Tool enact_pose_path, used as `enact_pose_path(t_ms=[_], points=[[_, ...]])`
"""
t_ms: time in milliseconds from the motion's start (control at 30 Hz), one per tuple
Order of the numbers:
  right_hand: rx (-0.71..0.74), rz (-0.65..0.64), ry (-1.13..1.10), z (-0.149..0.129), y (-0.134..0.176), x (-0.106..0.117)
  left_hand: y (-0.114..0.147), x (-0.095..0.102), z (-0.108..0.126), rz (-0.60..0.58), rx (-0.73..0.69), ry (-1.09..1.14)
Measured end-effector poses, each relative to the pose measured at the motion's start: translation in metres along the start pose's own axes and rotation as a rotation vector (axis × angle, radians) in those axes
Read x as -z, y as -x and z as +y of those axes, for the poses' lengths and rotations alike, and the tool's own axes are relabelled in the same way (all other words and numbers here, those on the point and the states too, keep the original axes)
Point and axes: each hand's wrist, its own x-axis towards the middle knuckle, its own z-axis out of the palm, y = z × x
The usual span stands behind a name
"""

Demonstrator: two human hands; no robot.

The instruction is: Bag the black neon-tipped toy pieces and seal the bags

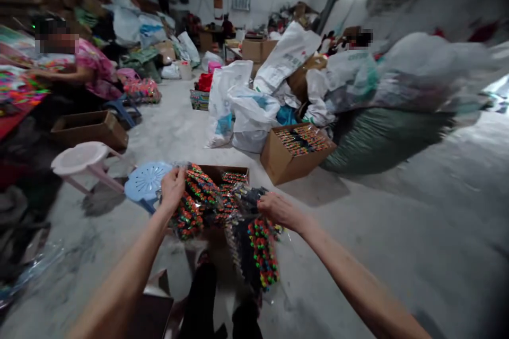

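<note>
My left hand (174, 186) is closed on the edge of a clear plastic pack (199, 190) of small orange, green and black pieces, at the left side of a cardboard box (214, 172). My right hand (278, 209) grips the top of another clear pack (262, 249), which hangs down over the box's near right side. Its rows of red, orange and green pieces face me. More such packs (230, 201) lie inside the box between my hands. What exactly the small pieces are cannot be made out.
A blue plastic stool (147, 180) touches the box area at left, with a pink-white stool (81, 159) beyond. Ahead stand a filled carton (278, 159), white sacks (254, 111) and a green sack (382, 140). A person in pink (93, 66) sits at far left.
</note>
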Motion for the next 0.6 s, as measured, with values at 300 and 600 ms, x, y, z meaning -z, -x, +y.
enact_pose_path(t_ms=[300, 600], points=[[0.133, -0.143, 0.23, -0.009, -0.183, 0.074, -0.034, -0.047, -0.113, 0.091, 0.323, 0.084], [0.409, -0.219, 0.245, -0.015, -0.3, -0.035, 0.027, -0.133, -0.21, -0.153, 0.628, 0.21]])
